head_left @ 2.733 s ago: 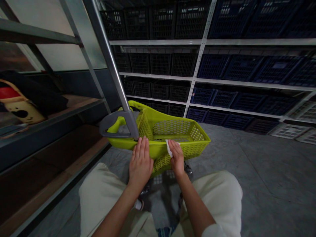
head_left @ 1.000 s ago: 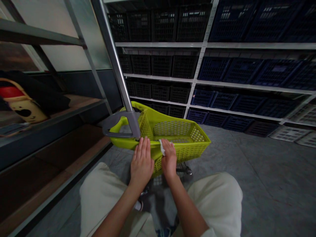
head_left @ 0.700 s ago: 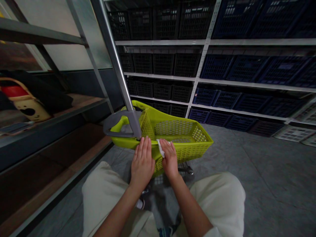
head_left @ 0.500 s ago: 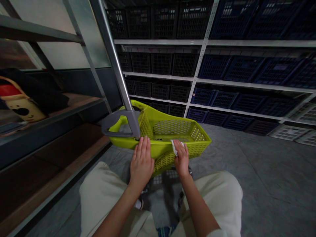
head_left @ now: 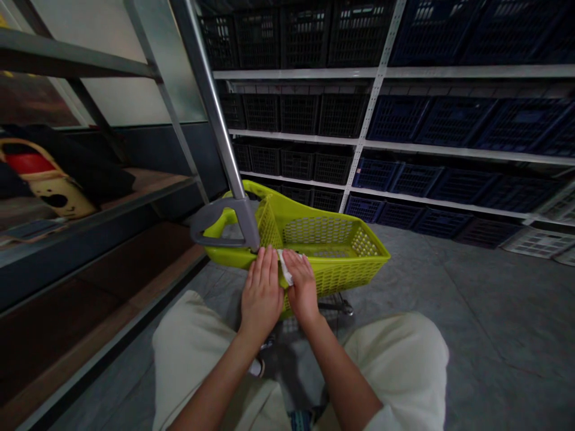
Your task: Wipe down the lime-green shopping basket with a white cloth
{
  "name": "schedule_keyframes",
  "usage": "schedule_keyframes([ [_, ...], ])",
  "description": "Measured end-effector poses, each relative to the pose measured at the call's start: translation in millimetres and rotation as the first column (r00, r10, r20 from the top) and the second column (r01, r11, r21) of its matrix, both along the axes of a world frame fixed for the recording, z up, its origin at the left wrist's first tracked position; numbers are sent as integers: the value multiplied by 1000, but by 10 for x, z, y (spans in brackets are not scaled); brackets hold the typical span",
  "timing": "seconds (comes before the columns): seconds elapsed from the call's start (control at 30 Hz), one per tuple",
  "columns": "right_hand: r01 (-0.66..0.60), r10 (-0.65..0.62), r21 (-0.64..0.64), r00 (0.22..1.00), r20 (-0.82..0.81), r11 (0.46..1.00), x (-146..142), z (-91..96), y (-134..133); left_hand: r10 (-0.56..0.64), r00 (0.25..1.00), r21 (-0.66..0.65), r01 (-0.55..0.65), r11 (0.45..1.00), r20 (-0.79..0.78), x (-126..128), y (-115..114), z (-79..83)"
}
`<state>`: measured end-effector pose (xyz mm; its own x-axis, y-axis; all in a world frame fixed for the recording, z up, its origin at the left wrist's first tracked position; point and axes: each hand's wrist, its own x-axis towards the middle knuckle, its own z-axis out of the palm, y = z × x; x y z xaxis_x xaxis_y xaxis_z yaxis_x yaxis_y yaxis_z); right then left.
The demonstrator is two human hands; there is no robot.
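Closest to us, our beige trousers [head_left: 188, 353] fill the bottom of the view, with a shoe [head_left: 257, 368] showing between our knees and both forearms reaching forward. Our left hand [head_left: 262, 293] is open, its fingers straight and together, lying flat against the near rim of the lime-green shopping basket [head_left: 335, 278] just beside the foot of the handle. Our right hand [head_left: 302, 284] sits right next to it, fingers lightly curled over a white wipe [head_left: 285, 267] and pressing it onto that same rim, with a crumpled edge of the wipe poking out between the two hands. The basket stands tilted in front of our legs, its perforated walls and slotted floor facing up towards us, and a dark metal wheeled frame [head_left: 336, 305] shows under its far corner. A grey plastic handle grip [head_left: 220, 224] rises from the basket's end on a long metal pole [head_left: 211, 108]. To our left is a low shelf with a wooden top [head_left: 153, 182], holding a black cloth [head_left: 85, 161] and a cream-and-red bag [head_left: 49, 185]. Grey concrete flooring [head_left: 453, 287] spreads out to the right. Beyond it, a white steel rack [head_left: 377, 72] holds rows of black plastic crates [head_left: 305, 111], navy crates [head_left: 453, 120] and, lowest at the right, white crates [head_left: 539, 242].
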<state>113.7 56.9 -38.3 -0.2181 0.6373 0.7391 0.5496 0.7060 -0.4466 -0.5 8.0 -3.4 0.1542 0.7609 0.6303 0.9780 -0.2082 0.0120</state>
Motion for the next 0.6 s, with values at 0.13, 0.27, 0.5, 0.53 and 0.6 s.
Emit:
schedule_keyframes([
  [0.13,108,-108,-11,994,27,994,475,-254,103,8,1000,-25,-7,1000,19,9,-26,43],
  [0.27,288,-288,-40,958,-2,957,746,-407,165,-7,999,-20,8,1000,32,18,-22,52],
  [0.5,155,-157,-42,987,-43,987,51,-66,12,-3,1000,16,3,1000,22,17,20,-7],
  [0.53,97,-99,-37,994,-40,995,-56,4,-17,-1,1000,28,0,1000,23,13,26,-20],
  [0.6,29,-30,-32,999,-29,999,-169,100,-50,5,1000,37,-5,999,23,6,32,-36],
])
